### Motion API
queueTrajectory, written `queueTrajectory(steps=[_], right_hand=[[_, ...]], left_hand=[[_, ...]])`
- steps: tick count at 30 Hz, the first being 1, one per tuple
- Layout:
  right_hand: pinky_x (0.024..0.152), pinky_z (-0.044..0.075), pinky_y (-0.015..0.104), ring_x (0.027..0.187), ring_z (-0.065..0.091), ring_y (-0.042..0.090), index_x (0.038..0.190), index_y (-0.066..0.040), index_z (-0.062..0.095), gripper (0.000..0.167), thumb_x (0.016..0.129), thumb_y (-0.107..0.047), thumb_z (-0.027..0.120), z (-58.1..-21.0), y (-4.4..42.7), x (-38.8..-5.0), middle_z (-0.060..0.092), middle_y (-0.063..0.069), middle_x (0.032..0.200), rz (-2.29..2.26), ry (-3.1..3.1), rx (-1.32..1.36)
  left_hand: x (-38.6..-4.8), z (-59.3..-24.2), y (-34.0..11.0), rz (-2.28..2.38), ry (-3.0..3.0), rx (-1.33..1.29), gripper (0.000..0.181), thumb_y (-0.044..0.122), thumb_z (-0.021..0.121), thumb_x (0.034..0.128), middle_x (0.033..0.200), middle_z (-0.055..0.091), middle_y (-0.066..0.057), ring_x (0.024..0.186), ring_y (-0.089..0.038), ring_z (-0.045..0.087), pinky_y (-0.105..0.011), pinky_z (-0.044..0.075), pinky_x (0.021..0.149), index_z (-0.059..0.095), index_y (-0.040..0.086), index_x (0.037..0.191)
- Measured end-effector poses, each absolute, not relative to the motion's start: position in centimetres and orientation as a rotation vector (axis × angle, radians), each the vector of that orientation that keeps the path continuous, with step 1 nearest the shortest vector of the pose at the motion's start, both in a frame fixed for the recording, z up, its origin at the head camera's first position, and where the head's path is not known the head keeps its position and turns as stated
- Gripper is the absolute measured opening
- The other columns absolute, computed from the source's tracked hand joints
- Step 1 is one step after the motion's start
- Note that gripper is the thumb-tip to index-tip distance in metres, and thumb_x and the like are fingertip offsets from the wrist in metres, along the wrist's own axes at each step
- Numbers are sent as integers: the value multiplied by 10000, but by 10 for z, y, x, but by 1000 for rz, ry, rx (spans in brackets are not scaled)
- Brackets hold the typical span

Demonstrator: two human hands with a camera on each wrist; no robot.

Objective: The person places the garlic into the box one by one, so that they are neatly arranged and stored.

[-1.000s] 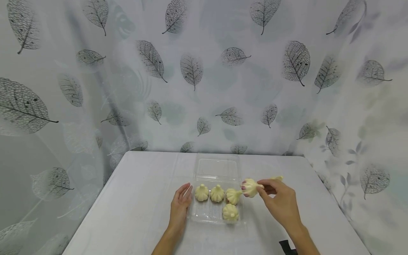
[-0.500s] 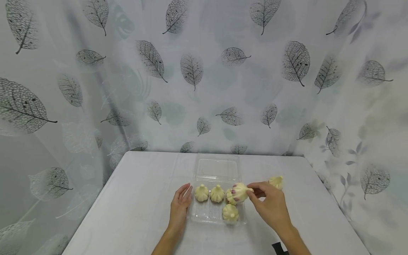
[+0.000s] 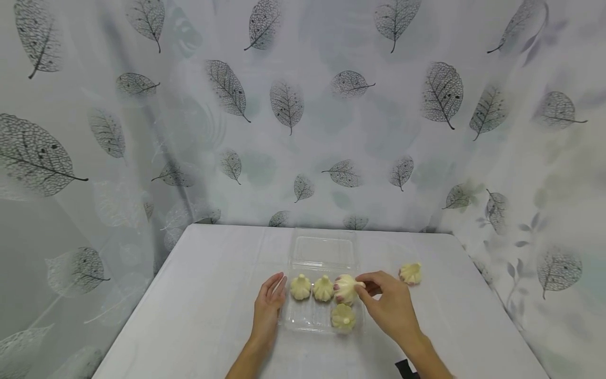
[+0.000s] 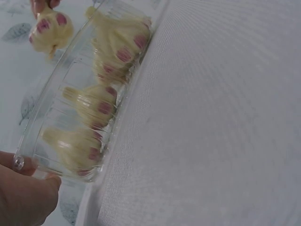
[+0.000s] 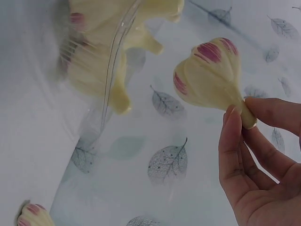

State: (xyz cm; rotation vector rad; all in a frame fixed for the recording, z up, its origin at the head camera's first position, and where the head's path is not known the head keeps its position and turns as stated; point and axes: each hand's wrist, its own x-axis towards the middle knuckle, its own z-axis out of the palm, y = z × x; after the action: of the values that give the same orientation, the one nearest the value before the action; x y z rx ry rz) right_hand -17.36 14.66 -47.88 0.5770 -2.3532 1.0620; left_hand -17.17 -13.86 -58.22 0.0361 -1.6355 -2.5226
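Note:
My right hand (image 3: 388, 302) pinches a garlic bulb (image 3: 344, 289) by its stem, purple-marked base pointing left. In the right wrist view, thumb and fingertips close on the stem of that garlic bulb (image 5: 209, 75). It hangs above the right side of a clear plastic clamshell box (image 3: 305, 316), covering most of a bulb beneath. Other pale garlic bulbs sit in the box: two stand upright at the left (image 3: 300, 287), and one (image 3: 343, 317) is at the front right. My left hand (image 3: 269, 302) rests against the box's left side, fingers nearly straight; the left wrist view shows fingertips touching its corner.
The box's lid (image 3: 323, 250) lies open towards the back of the white table (image 3: 222, 273). One more garlic bulb (image 3: 410, 273) lies on the table at the right. A leaf-patterned curtain (image 3: 303, 131) hangs behind. A black strap (image 3: 405, 368) is at my right wrist.
My right hand has moved left with the garlic bulb, from the box's right edge to over the box. The bulb on the right has come into full view. My left hand stays put.

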Motion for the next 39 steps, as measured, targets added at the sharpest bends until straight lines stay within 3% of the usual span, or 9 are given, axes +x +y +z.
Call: queueTrajectory(steps=[39], right_hand=[[587, 595, 178, 687, 621, -17, 932, -72, 772, 218, 770, -18, 907, -500, 104, -172, 725, -58, 838, 1060, -2394, 690]], left_hand=[[-171, -580, -138, -2509, -1649, 49, 546, -132, 423, 1021, 1664, 302, -224, 1549, -316, 313, -247, 389, 1195, 354, -22, 1551]])
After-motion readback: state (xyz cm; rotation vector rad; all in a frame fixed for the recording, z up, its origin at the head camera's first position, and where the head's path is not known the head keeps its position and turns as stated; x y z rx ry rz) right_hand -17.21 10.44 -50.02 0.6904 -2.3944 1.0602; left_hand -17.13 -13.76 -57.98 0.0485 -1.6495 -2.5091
